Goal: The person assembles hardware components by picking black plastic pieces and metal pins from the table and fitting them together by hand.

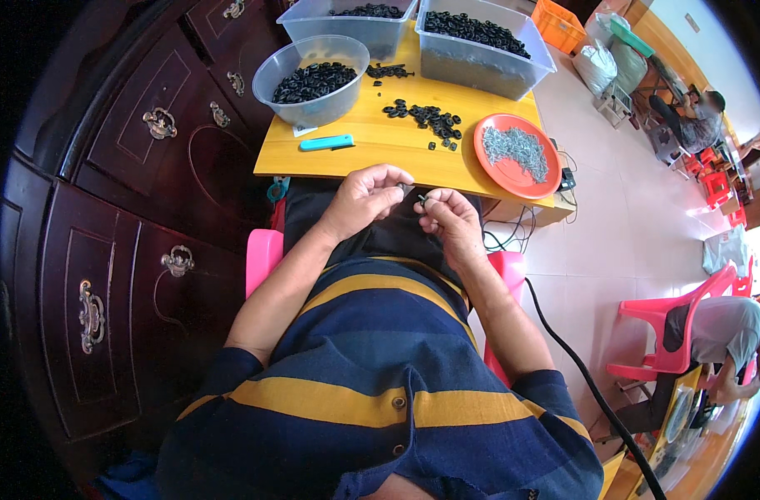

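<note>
Both hands meet over my lap, just off the front edge of the yellow table (363,158). My left hand (361,200) is closed, thumb and index finger pinching a small black part (402,187). Close beside it, my right hand (453,221) pinches another small dark piece (422,200) between its fingertips; its exact kind is too small to make out. A narrow gap separates the two pieces. Beyond the hands, loose small black parts (434,122) lie scattered on the tabletop. An orange-red plate (482,158) at the right holds a heap of thin silvery metal pieces (517,152).
A round clear tub (267,79) and two clear bins (480,73) hold heaped black parts. A light-blue utility knife (326,142) lies at the table's left. Dark drawers (138,233) stand close on my left. Black cables (555,321) run at the right; people sit farther right.
</note>
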A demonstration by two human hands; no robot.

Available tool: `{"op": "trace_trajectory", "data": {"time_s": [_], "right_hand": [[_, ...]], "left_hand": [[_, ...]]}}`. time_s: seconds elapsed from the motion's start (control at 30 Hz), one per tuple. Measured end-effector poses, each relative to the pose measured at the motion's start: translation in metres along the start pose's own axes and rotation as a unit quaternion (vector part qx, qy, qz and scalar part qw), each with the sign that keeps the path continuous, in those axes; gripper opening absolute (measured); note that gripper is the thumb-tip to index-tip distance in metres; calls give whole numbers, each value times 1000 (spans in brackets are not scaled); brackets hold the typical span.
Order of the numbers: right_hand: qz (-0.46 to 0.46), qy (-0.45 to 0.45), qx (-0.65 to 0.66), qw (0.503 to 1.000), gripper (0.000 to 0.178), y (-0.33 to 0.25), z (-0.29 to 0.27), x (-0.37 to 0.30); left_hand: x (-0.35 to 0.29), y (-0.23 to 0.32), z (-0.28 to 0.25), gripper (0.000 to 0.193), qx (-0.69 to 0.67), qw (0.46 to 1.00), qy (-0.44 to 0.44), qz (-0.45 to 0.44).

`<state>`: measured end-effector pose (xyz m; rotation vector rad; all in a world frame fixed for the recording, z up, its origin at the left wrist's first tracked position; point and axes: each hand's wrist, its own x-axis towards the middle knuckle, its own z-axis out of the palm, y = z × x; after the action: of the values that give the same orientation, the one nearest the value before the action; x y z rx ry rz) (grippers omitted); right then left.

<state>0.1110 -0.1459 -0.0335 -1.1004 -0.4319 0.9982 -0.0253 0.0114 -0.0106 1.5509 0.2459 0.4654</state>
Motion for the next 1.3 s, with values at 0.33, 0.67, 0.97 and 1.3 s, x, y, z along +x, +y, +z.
{"op": "trace_trajectory", "data": {"time_s": [0.33, 0.67, 0.97, 1.3], "right_hand": [[1, -10, 3, 1000, 5, 0, 0, 1], [4, -6, 5, 1000, 6, -2, 2, 0], [5, -9, 9, 1000, 5, 0, 0, 1], [8, -12, 8, 1000, 5, 1, -1, 1]], "left_hand": [[2, -1, -6, 14, -60, 995, 76, -2], [1, -15, -7, 18, 69, 996, 52, 9], [0, -12, -6, 14, -14, 997, 73, -29], [-1, -8, -2, 21, -39, 999, 19, -7]]}}
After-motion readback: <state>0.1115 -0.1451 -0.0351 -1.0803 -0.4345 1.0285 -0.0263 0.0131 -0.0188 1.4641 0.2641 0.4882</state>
